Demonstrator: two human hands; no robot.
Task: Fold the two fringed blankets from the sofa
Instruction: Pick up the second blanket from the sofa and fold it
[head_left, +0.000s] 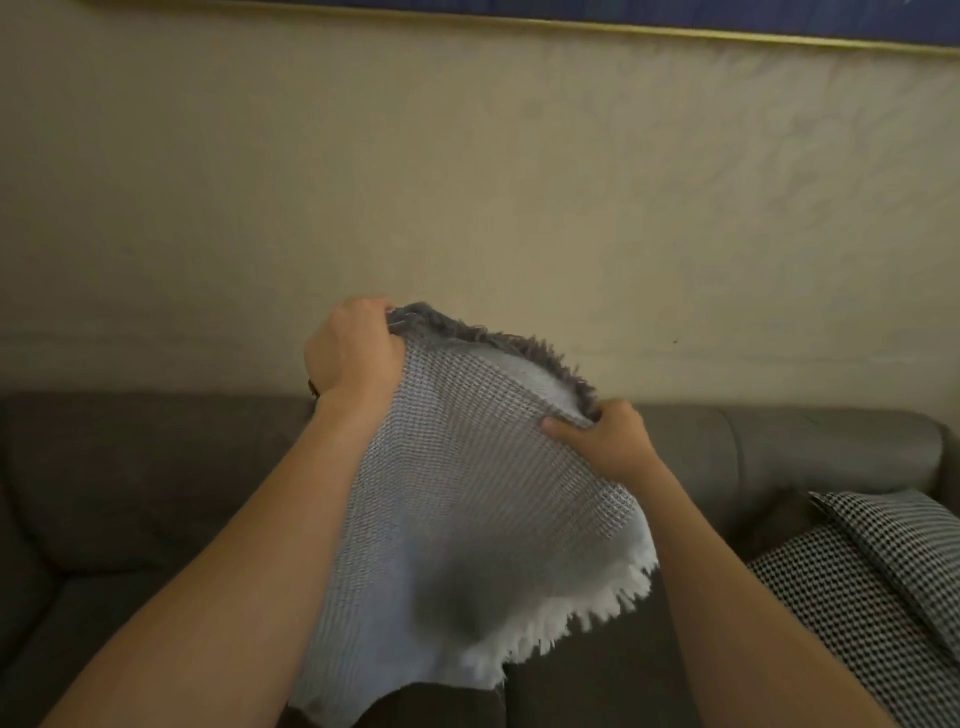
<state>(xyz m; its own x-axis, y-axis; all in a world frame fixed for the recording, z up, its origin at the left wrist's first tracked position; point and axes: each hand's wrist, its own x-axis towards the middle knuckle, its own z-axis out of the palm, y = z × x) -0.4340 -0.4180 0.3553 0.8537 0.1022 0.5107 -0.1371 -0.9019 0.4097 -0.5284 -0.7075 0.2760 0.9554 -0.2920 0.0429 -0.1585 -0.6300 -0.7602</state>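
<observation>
Blanket (467, 499) hides fingers of left grip (353, 353), right grip (605, 441).

grey sofa (156, 493), black-and-white checked cloth (857, 587), perhaps cushions, at its right end

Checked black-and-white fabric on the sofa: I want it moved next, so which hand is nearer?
Right. The right hand grips the fringed edge of the grey blanket, up and left of the checked fabric; the left hand grips that edge farther left and higher.
</observation>
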